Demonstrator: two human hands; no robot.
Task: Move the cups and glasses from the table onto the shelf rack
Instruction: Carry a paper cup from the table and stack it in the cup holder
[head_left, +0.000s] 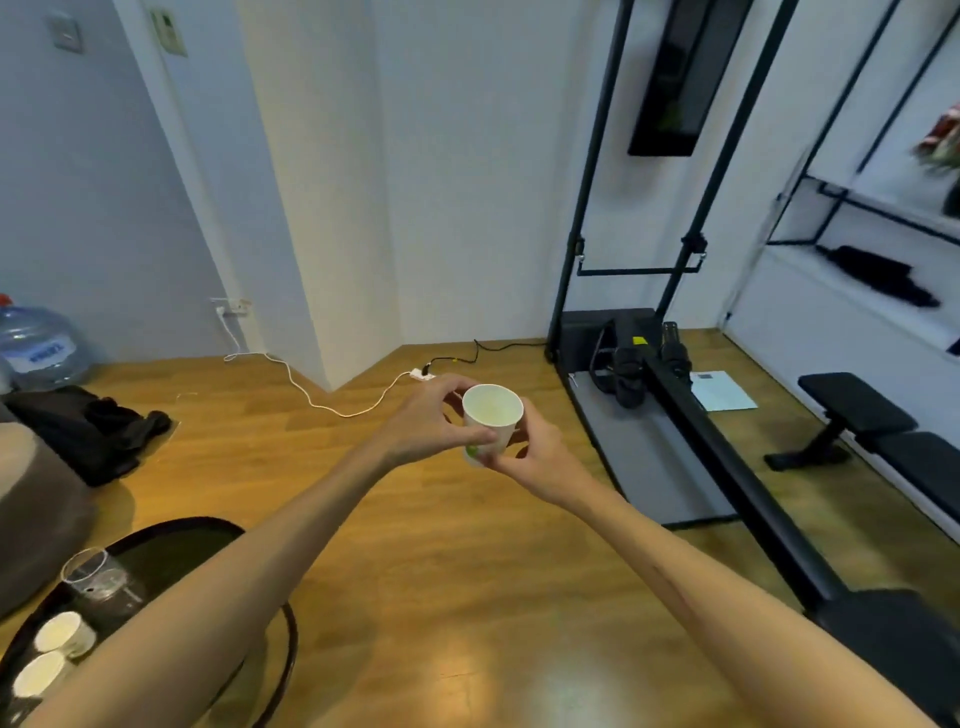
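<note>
I hold a white paper cup (492, 415) upright in mid-air over the wooden floor, with both hands on it. My left hand (434, 418) wraps its left side, and my right hand (530, 449) grips its lower right side. On the round black table (171, 545) at the lower left stand a clear glass (96, 577) and two more white paper cups (62, 631), (39, 678). The black-framed shelf rack (852, 202) with white shelves stands at the far right.
A black exercise machine (675, 415) and a black bench (883, 431) lie between me and the rack. A white cable (311, 400) runs across the floor. A water jug (39, 343) and a dark bag (88, 431) sit at the left.
</note>
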